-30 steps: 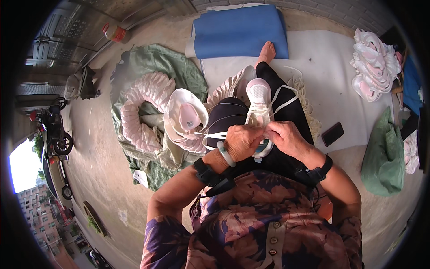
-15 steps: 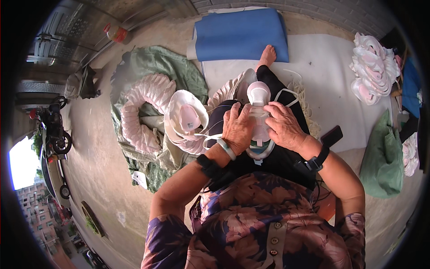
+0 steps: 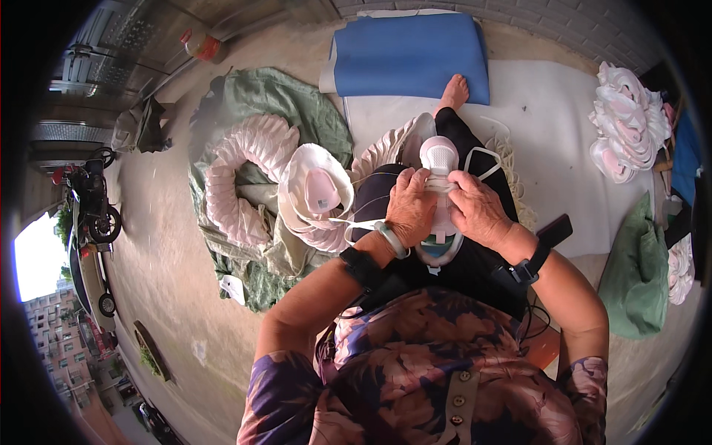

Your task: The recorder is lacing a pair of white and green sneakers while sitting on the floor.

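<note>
On my lap, between my knees, rests a pale pink and white shoe upper [image 3: 443,222], its mesh-patterned tongue [image 3: 440,156] pointing away from me. White shoelace [image 3: 440,184] crosses it in rows below the tongue. My left hand [image 3: 412,206] is closed at the left edge of the lacing, fingers bent onto the lace. From the other side my right hand [image 3: 478,209] pinches the lace at the right edge. A loose lace loop [image 3: 486,159] stands out beyond the right hand, and white lace ends [image 3: 354,225] trail left of the left hand. Both hands partly cover the upper.
Left of my leg, a curved row of nested pink-white shoe uppers [image 3: 237,174] lies on a green sack [image 3: 285,93]. A bundle of laces [image 3: 512,174] lies by my right leg. More uppers [image 3: 623,122] are piled far right, above a green bag [image 3: 636,282]. A folded blue sheet [image 3: 408,55] lies ahead.
The whole view has shifted slightly, so things appear a little further right. Both hands stay at the lacing, with the fingers drawn a little closer together over it.
</note>
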